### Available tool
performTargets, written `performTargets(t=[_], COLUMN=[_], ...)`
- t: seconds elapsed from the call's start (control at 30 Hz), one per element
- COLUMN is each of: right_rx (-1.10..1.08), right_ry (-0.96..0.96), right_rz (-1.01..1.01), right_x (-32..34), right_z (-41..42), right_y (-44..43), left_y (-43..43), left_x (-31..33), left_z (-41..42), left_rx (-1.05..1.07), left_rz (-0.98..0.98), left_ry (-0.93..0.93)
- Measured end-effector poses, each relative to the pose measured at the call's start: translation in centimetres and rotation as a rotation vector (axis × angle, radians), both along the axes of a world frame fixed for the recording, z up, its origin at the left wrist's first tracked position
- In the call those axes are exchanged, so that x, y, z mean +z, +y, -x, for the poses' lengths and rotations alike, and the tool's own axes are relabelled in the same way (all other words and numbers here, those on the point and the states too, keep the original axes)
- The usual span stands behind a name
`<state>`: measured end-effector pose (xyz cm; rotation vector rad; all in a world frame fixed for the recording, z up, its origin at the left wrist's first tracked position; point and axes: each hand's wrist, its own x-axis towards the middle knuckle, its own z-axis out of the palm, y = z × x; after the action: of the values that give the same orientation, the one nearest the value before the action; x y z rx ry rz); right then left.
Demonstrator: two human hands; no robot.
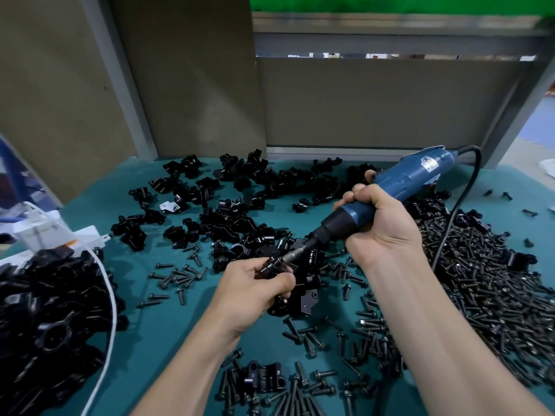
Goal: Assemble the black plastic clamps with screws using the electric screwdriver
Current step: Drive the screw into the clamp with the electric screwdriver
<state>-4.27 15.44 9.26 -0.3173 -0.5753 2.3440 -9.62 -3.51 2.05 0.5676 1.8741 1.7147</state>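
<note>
Head view: left hand [255, 283] pinches a black plastic clamp [271, 267]; right hand [378, 223] grips the electric screwdriver [387, 190], bit at the clamp's screw (head hidden). Driving step; next, likely steady axial pressure.

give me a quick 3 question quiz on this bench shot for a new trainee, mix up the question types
1. True or false: the right hand grips the blue electric screwdriver.
2. What does the left hand hold at the screwdriver's bit? A) a black clamp B) a wrench C) nothing
3. Fill in: the largest heap of loose screws lies on the person's ____ side of the teal mat.
Key: 1 true; 2 A; 3 right.
</note>
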Motion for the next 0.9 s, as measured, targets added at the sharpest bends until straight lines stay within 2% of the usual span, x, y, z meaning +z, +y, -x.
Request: performTargets(t=[0.23,0.4,0.53,0.9], right_rx=[-0.039,0.010,0.033,0.043], right_ry=[0.006,0.041,0.038,0.053], right_rz=[-0.003,-0.027,0.003,-0.007], right_x=[-0.17,-0.27,-0.60,-0.76], right_z=[0.17,0.10,0.09,0.22], right_y=[-0.28,-0.37,-0.54,-0.81], left_y=[0.08,0.22,0.16,0.23], left_x=[0.20,0.44,0.33,0.22], left_z=[-0.34,-0.74,-0.78,-0.89], left_rx=[-0.035,-0.055,-0.036,0.001], left_rz=[0.046,0.089,0.163,0.191], left_ry=[0.034,0.054,0.098,0.105])
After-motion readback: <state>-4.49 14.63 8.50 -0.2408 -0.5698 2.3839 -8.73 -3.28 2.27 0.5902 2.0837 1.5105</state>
